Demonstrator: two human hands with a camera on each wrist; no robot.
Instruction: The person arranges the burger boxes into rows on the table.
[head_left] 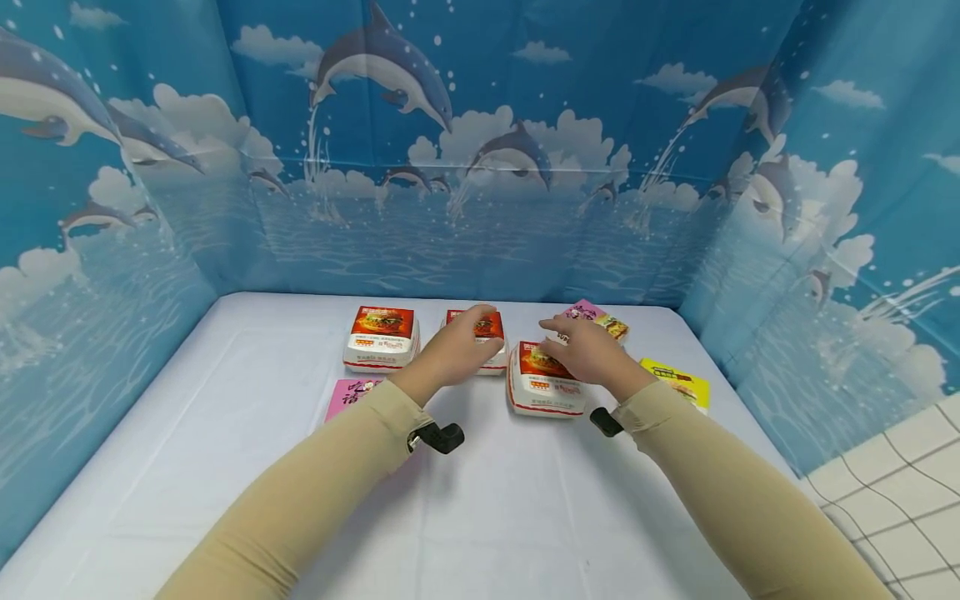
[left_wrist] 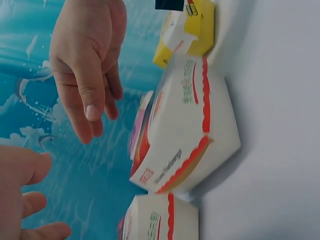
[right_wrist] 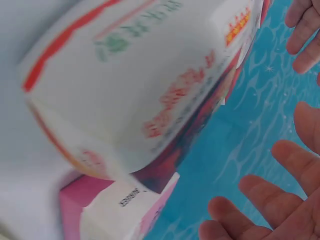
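Note:
In the head view, a white-and-red burger box (head_left: 542, 398) stands on the white table. My right hand (head_left: 596, 354) hovers over its right side, fingers loosely extended and holding nothing. My left hand (head_left: 457, 352) is raised in front of a second burger box (head_left: 495, 363), partly covering it. A third burger box (head_left: 380, 342) sits farther left. The left wrist view shows a gap between the right hand (left_wrist: 90, 65) and the nearest burger box (left_wrist: 185, 125). In the right wrist view, the right-hand fingers (right_wrist: 267, 197) are spread, apart from the large burger box (right_wrist: 135, 95).
A pink box (head_left: 347, 396) lies behind my left forearm, partly hidden. Near the back right are another pink box (head_left: 583, 310) and a yellow-brown package (head_left: 615, 327). A yellow box (head_left: 684, 385) lies beside my right wrist. Dolphin-print curtains (head_left: 480, 242) border the table.

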